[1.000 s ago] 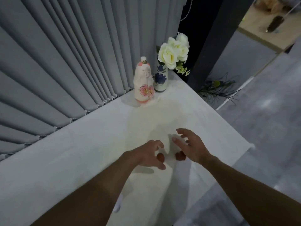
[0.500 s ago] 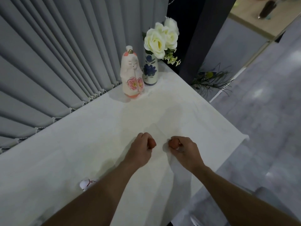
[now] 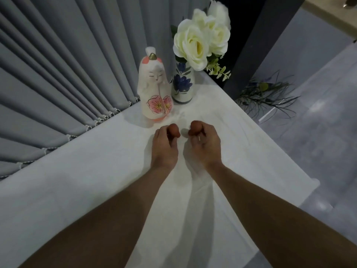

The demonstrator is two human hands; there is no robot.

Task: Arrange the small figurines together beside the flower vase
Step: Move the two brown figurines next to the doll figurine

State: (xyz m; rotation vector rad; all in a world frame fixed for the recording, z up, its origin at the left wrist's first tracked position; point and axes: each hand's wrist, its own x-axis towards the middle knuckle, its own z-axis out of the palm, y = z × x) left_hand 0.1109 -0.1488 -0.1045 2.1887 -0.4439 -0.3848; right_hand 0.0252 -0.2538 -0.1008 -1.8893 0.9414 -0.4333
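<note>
Both hands are out in the middle of the frame, knuckles up, each curled around a small reddish-brown figurine. The left hand (image 3: 164,147) has its fingers closed over the left figurine (image 3: 173,130), with only the rounded top poking out past the fingertips. Same deal with the right hand (image 3: 207,145) and the right figurine (image 3: 196,128), gripped tight, just the end visible. The two little pieces sit near each other with a small gap between them. Can't tell what they depict, too much is covered, and I can't tell if they're touching the surface either.

They're just below the bigger pieces in the upper middle: a white doll figurine (image 3: 154,89) with pink flowers painted on the front and a closed-eye face, standing upright, and right beside it on its right side the flower vase (image 3: 182,84), white with blue floral print and holding white roses (image 3: 195,41).

Everything's on a bench (image 3: 96,190) covered in a white cloth. Grey pleated curtains (image 3: 58,64) fill the upper left, and grey floor (image 3: 318,132) shows at right.
</note>
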